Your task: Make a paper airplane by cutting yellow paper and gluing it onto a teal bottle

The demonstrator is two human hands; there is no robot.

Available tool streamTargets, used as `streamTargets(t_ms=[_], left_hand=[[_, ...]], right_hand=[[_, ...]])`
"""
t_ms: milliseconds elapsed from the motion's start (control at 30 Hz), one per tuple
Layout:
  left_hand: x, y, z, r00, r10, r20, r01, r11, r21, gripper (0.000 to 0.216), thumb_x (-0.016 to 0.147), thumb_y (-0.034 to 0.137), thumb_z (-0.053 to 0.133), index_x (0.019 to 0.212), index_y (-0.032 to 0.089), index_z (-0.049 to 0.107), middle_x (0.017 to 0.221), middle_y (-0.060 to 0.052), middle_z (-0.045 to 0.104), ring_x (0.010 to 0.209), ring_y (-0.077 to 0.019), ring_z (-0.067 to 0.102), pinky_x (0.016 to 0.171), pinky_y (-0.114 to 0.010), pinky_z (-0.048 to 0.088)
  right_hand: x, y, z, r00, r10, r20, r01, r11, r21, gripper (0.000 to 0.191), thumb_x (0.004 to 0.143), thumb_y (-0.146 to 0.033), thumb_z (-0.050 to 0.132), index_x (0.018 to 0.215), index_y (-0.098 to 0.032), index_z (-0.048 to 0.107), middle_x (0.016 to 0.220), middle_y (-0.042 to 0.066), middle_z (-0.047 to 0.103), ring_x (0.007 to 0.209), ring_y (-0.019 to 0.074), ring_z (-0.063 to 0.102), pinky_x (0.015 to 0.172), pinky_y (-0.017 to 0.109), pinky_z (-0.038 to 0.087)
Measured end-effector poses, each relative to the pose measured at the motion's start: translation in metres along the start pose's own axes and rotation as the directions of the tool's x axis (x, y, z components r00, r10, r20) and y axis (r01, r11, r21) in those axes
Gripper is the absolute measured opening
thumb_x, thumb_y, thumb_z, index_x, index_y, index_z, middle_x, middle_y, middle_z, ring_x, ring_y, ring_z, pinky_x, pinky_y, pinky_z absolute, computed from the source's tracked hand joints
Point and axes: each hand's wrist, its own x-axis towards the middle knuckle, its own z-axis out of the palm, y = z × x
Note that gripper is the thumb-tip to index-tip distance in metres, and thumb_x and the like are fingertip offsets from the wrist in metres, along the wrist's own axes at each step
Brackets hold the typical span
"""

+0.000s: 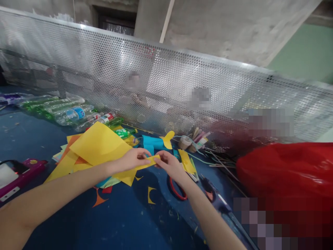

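Between my two hands I hold a small strip of yellow paper (147, 163) above the blue table. My left hand (136, 158) pinches one end and my right hand (168, 162) pinches the other, fingers closed on both sides. Just beyond them lies a blue paper roll (153, 141) with a yellow tail-shaped cutout (168, 139) at its end. A stack of coloured sheets, with yellow paper (100, 144) on top, spreads under and beside my left forearm. Scissors with a red handle (177, 190) lie partly hidden beneath my right wrist.
Several plastic bottles (73, 114) lie along a perforated metal partition (161, 80). A glue gun (217, 196) rests right of my right arm; a purple power strip (24, 177) is at left. Paper scraps (151, 195) dot the table (125, 225). A red bulky thing (283, 170) fills the right side.
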Motion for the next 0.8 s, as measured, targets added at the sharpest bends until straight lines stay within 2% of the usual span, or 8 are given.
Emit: streamTargets(t_ms=[100, 233, 333, 467, 667, 800], left_hand=[[0.0, 0.001, -0.004, 1.0, 0.003, 0.015, -0.003, 1.0, -0.01, 0.028, 0.075, 0.035, 0.066, 0.097, 0.018, 0.063, 0.085, -0.005, 0.068, 0.079, -0.0182, 0.064, 0.072, -0.031, 0.049], [0.005, -0.004, -0.014, 0.999, -0.024, -0.035, 0.023, 0.999, -0.021, 0.021, 0.072, 0.029, 0.067, 0.089, 0.017, 0.064, 0.09, -0.006, 0.069, 0.085, -0.0184, 0.065, 0.081, -0.033, 0.05], [0.007, -0.007, -0.017, 0.996, -0.041, -0.075, 0.039, 0.999, -0.035, 0.02, 0.073, 0.028, 0.066, 0.089, 0.016, 0.064, 0.091, -0.007, 0.069, 0.085, -0.0186, 0.065, 0.082, -0.034, 0.05], [0.008, -0.012, -0.016, 0.994, -0.048, -0.103, 0.045, 0.999, -0.031, 0.02, 0.075, 0.026, 0.063, 0.092, 0.016, 0.064, 0.093, -0.007, 0.069, 0.085, -0.0184, 0.064, 0.082, -0.033, 0.05], [0.01, -0.018, -0.016, 0.992, -0.035, -0.117, 0.033, 0.999, -0.018, 0.018, 0.076, 0.024, 0.06, 0.092, 0.016, 0.064, 0.088, -0.006, 0.069, 0.081, -0.0176, 0.064, 0.077, -0.032, 0.05], [0.007, -0.014, -0.017, 0.995, -0.04, -0.094, 0.039, 0.999, -0.007, 0.02, 0.076, 0.028, 0.06, 0.093, 0.017, 0.064, 0.086, -0.006, 0.069, 0.079, -0.0175, 0.064, 0.074, -0.031, 0.049]], right_hand=[[-0.001, -0.002, -0.003, 0.999, 0.053, -0.012, -0.052, 0.998, 0.038, 0.036, 0.066, -0.05, 0.07, 0.077, -0.021, 0.053, 0.065, -0.002, 0.065, 0.061, 0.0162, 0.065, 0.063, 0.03, 0.053], [-0.001, 0.001, -0.024, 0.993, 0.118, -0.029, -0.117, 0.991, 0.06, 0.039, 0.062, -0.05, 0.074, 0.074, -0.02, 0.052, 0.065, -0.001, 0.066, 0.06, 0.0153, 0.066, 0.062, 0.028, 0.053], [-0.002, 0.004, -0.037, 0.986, 0.167, -0.005, -0.167, 0.984, 0.06, 0.038, 0.063, -0.048, 0.075, 0.072, -0.018, 0.053, 0.063, 0.0, 0.067, 0.058, 0.0127, 0.065, 0.057, 0.023, 0.051], [-0.004, 0.007, -0.042, 0.973, 0.228, 0.023, -0.229, 0.972, 0.054, 0.031, 0.067, -0.041, 0.075, 0.076, -0.016, 0.059, 0.063, 0.002, 0.07, 0.053, 0.0099, 0.063, 0.05, 0.018, 0.048], [-0.006, 0.003, -0.042, 0.959, 0.283, 0.017, -0.284, 0.957, 0.067, 0.024, 0.071, -0.029, 0.072, 0.087, -0.016, 0.059, 0.073, 0.005, 0.073, 0.067, 0.0124, 0.07, 0.063, 0.02, 0.054], [-0.009, 0.0, -0.041, 0.951, 0.306, 0.042, -0.305, 0.952, -0.036, 0.019, 0.075, -0.027, 0.067, 0.088, -0.017, 0.057, 0.073, 0.003, 0.072, 0.069, 0.0115, 0.07, 0.063, 0.018, 0.055]])
